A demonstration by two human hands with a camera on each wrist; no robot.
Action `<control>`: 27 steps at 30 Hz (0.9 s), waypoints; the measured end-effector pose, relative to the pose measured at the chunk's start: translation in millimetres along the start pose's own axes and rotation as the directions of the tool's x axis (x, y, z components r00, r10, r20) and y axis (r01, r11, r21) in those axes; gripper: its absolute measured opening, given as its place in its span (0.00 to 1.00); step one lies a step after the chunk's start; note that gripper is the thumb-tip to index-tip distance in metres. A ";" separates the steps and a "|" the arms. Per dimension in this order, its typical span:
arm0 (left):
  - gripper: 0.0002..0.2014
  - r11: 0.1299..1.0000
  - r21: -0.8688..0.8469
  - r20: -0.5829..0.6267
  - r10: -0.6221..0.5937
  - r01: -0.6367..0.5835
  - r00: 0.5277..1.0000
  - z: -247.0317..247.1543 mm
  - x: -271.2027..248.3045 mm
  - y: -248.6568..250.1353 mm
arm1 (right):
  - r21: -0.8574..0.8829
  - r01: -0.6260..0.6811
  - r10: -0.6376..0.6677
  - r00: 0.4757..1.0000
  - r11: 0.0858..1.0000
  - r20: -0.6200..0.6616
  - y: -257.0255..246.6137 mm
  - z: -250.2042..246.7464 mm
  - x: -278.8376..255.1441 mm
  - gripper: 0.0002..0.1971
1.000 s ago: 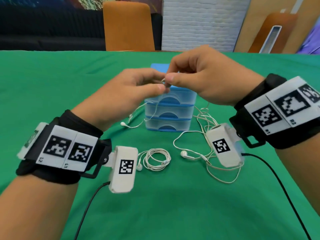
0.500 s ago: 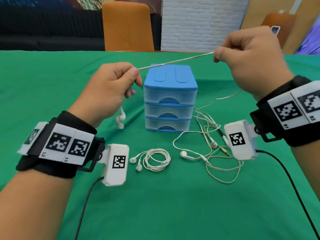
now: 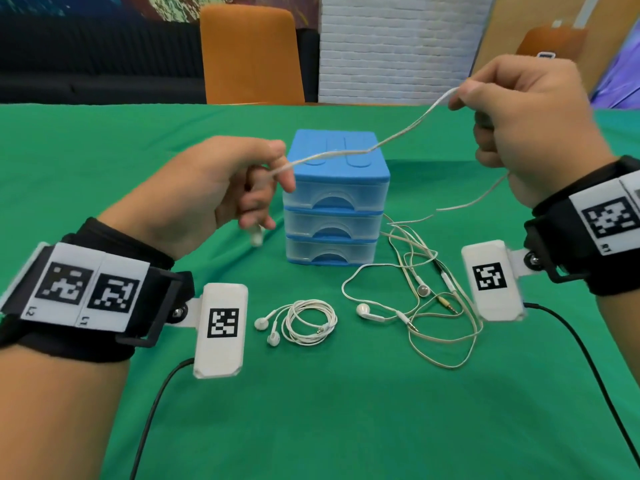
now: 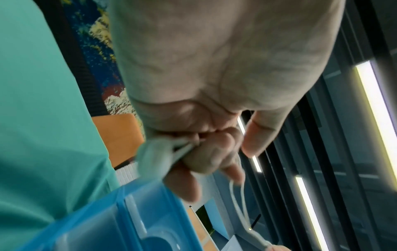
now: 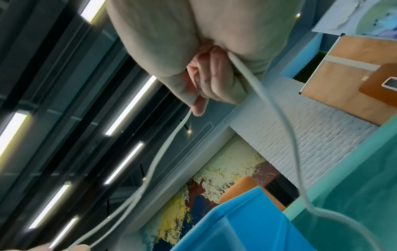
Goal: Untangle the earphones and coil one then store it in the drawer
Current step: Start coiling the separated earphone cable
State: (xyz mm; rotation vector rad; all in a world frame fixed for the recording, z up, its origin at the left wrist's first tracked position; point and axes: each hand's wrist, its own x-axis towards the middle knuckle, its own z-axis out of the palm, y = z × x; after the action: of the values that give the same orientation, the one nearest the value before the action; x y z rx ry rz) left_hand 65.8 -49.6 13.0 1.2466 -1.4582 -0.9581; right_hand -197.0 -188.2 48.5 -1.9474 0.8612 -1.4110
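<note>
A white earphone cable [image 3: 374, 145] stretches in the air above the blue three-drawer box [image 3: 335, 199]. My left hand [image 3: 273, 168] pinches its left end, with an earbud [image 3: 257, 239] hanging below the fingers. My right hand [image 3: 460, 98] pinches the cable higher up at the right; the rest runs down from the palm to a loose tangle of earphones [image 3: 422, 299] on the green cloth. In the left wrist view the fingers [image 4: 206, 158] curl round the cable [image 4: 238, 203]. In the right wrist view the thumb and forefinger [image 5: 193, 100] clamp the cable [image 5: 163, 152]. All drawers are closed.
A neatly coiled white earphone [image 3: 304, 322] lies on the green tablecloth [image 3: 346, 410] in front of the box. Black wrist-camera leads [image 3: 585, 351] trail over the cloth. An orange chair [image 3: 249, 53] stands behind the table's far edge.
Both hands met over the box a second ago, then drew apart with the cable between them. The right hand has since moved further right and the cable now sags slightly.
</note>
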 end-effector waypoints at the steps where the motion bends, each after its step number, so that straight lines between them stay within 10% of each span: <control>1: 0.21 0.999 0.026 0.049 -0.019 0.018 0.999 3.5 0.2 0.0 | 0.013 0.014 -0.014 0.999 1.000 0.044 -2.0 1.4 -1.5 0.09; 5: 0.21 0.986 0.166 0.170 -0.043 0.015 0.985 18.0 -0.7 -0.9 | 0.023 0.092 -0.095 0.984 0.995 0.154 -6.3 7.7 -4.1 0.10; 13: 0.12 0.963 -0.255 0.074 0.105 -0.083 0.992 21.7 -2.8 6.9 | -0.156 -0.058 0.096 0.964 0.986 0.248 18.2 12.4 -10.4 0.12; 19: 0.20 0.902 -0.397 -0.059 0.161 -0.171 0.985 19.0 -1.6 9.9 | -0.157 -0.022 0.118 0.761 0.987 0.637 15.1 24.7 -42.9 0.11; 27: 0.17 0.788 -0.577 -0.171 0.138 -0.213 0.975 36.7 6.7 10.3 | -0.123 0.066 0.066 0.558 0.990 0.827 -10.9 34.5 -70.7 0.11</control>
State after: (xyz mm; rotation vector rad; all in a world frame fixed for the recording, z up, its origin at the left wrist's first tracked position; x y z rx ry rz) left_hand 27.6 -55.2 15.4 0.6743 -1.0321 -1.0793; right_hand -178.5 -123.7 6.1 -2.3538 0.4777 -0.2578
